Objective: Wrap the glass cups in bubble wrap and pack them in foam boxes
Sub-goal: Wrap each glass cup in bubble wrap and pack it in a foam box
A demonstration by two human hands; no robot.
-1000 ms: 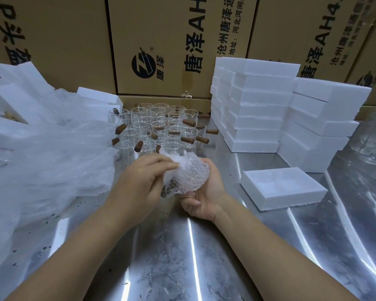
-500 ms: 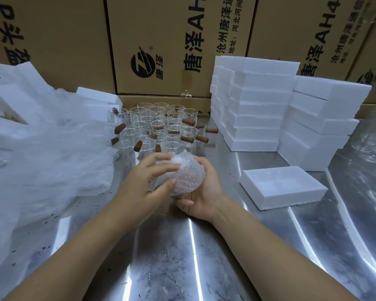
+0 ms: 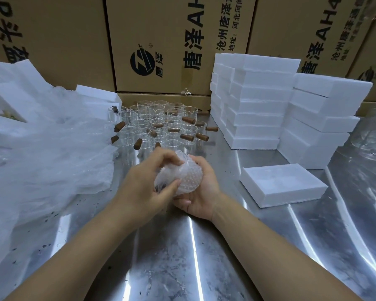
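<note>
A cup bundled in bubble wrap (image 3: 188, 178) sits between both hands above the steel table. My right hand (image 3: 201, 192) cradles it from below and the right. My left hand (image 3: 149, 181) pinches the wrap's loose end at the bundle's top and left side. The cup inside is mostly hidden by the wrap. Several bare glass cups with brown wooden handles (image 3: 161, 124) stand grouped just behind my hands. An open foam box (image 3: 282, 186) lies flat to the right of my hands.
Stacks of white foam boxes (image 3: 254, 105) rise at the back right. A heap of bubble wrap (image 3: 41, 153) and foam pieces covers the left. Cardboard cartons (image 3: 172, 40) wall the back. More glassware (image 3: 371, 137) stands at the far right edge.
My left fingers have shifted from lying over the bundle's top to pinching the wrap at its top and left side. The bundle has turned a little in my right palm.
</note>
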